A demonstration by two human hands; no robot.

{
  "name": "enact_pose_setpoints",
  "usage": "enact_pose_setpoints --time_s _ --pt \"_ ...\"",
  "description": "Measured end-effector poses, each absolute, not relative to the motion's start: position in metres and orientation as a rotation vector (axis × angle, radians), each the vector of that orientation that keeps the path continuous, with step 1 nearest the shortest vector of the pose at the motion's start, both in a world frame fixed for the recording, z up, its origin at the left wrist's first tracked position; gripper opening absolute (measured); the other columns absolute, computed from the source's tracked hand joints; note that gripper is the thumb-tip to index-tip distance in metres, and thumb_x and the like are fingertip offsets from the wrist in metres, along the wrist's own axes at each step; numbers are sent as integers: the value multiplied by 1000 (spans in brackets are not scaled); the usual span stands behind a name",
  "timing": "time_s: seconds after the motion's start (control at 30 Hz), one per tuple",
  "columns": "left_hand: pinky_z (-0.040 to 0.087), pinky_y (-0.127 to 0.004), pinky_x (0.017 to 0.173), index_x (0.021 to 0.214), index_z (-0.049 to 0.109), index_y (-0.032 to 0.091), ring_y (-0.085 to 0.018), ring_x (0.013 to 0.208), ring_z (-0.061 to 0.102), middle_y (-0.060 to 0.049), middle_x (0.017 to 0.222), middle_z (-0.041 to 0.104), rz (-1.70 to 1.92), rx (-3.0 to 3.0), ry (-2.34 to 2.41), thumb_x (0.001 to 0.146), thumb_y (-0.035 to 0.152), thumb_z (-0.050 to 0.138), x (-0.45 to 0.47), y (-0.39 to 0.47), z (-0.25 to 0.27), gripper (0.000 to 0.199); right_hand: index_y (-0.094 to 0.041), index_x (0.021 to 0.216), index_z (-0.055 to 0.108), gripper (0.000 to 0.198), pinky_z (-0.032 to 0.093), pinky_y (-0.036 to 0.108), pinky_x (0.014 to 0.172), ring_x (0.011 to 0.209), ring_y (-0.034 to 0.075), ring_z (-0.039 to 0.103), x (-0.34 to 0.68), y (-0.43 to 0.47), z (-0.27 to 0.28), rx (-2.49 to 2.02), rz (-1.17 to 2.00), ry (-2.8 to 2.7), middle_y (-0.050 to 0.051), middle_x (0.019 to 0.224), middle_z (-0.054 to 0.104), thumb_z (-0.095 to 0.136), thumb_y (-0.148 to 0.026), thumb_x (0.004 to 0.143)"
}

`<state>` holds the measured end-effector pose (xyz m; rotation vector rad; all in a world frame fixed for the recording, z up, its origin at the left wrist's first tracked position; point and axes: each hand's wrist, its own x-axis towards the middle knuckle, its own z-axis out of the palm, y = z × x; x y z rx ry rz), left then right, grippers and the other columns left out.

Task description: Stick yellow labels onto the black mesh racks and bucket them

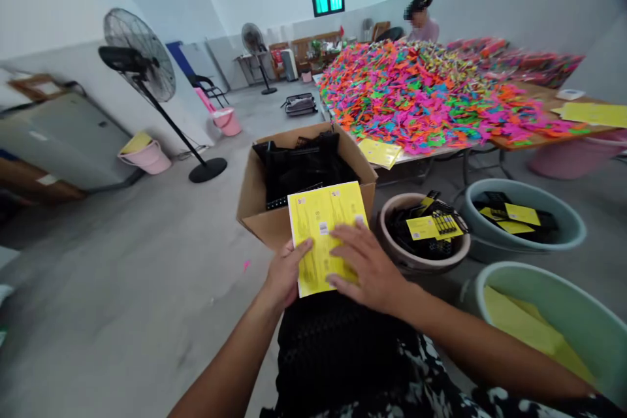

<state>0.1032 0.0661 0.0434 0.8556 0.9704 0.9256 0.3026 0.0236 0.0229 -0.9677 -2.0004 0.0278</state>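
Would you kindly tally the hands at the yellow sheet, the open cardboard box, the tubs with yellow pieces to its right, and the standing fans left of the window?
Hands: 2 (left hand, right hand)
Open cardboard box: 1
Tubs: 3 (pinkish tub, blue tub, green tub)
Fans: 2 (near fan, far fan)
Total: 8

- No word or number can be read anywhere
- Yellow sheet [318, 258] in the hands: fine dark lines of print and small marks along the top, too small to read, with a white label [323, 228] whose dark marks are also illegible
- Yellow card [422, 227] in the beige tub [425, 266]: small print, unreadable
- Grey cabinet [73, 124]: pale sticker [38, 136], too blurred to read
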Motion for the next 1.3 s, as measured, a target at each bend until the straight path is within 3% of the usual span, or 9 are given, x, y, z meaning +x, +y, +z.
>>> enact_pose_setpoints --time_s 0.13,0.27,0.4,0.57,0.77,0.93,1.03,1.13,1.3 --pt "66 -39 74 137 64 23 -29 91 80 -14 121 79 740 1011 938 85 45 83 78 61 47 60 -25 155 44 84 19 68 130 157 37 34 324 38 26 -1095 107 -2061 18 161 47 81 -54 85" --pt "64 -34 70 156 45 30 -25 85 79 -9 115 79 732 1198 934 84 40 83 77 59 52 82 -28 164 32 105 25 67 128 148 34 48 316 40 25 -1085 525 -2142 15 159 52 86 -56 79" --pt "58 -27 57 167 22 33 -20 65 74 -1 85 77 683 1370 1046 84 37 82 78 62 55 103 -25 150 53 65 59 42 98 112 24 73 306 36 19 -961 1144 -1946 9 129 74 77 -39 91" --pt "58 -25 58 167 25 32 -21 70 76 -2 88 78 651 1471 1059 84 38 81 74 70 57 100 -22 104 75 15 55 27 70 81 16 71 309 39 15 -1071 1151 -1872 2 95 76 71 -34 96" --pt "56 -25 60 123 69 22 -20 76 75 -5 88 79 718 1536 1117 81 42 83 77 75 55 49 -19 92 74 22 50 27 70 80 15 65 317 47 25 -1044 761 -2054 4 90 69 63 -34 103" --pt "57 -28 69 128 54 24 -19 76 74 0 85 77 976 1383 1232 78 41 88 85 72 45 63 -20 94 72 28 52 33 81 88 18 66 319 51 22 -1052 365 -2150 7 95 72 53 -35 108" --pt "56 -26 69 107 59 22 -17 75 72 1 84 74 1043 1299 1237 76 44 89 85 71 37 49 -21 98 73 25 52 38 90 95 21 68 316 52 16 -1116 133 -2109 9 102 73 55 -35 107" --pt "55 -26 66 91 67 18 -17 75 71 -3 86 75 882 1341 1156 81 50 84 80 70 36 38 -21 107 72 19 54 38 91 100 22 68 311 53 13 -1094 221 -2100 9 108 73 60 -36 105" --pt "59 -31 72 106 73 19 -23 84 76 -6 97 79 704 1286 1022 84 51 81 72 69 41 40 -22 113 68 18 53 32 89 98 18 68 311 61 21 -1015 593 -2044 6 110 71 65 -35 102"
